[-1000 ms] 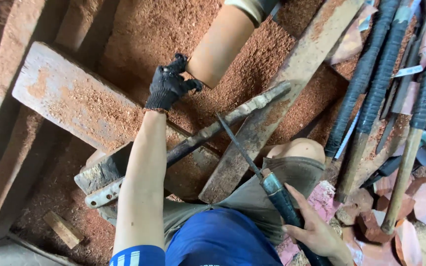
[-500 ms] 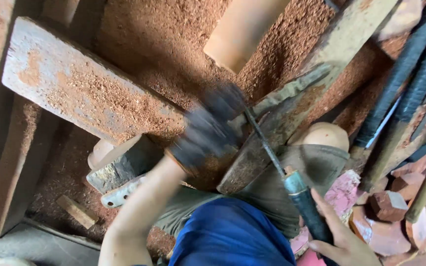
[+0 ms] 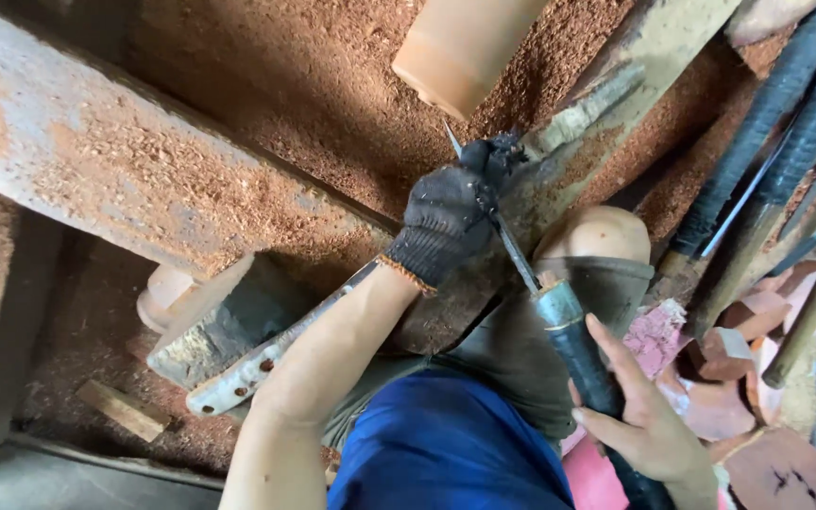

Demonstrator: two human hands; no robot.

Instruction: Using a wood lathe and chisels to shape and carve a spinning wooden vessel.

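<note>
While red shavings (image 3: 266, 123) already blanket the far floor, the round workpiece (image 3: 460, 42) looks partly turned, more cutting likely left. Gloved left hand (image 3: 446, 222) pinches the chisel (image 3: 559, 316) blade; bare right hand (image 3: 639, 416) wraps its near handle.

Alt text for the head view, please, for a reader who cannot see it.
Seen from above, a gloved left hand steadies the thin metal blade of a long tool whose dark handle the bare right hand grips. The blade tip points toward a pale wooden cylinder, with reddish sawdust everywhere.
</note>
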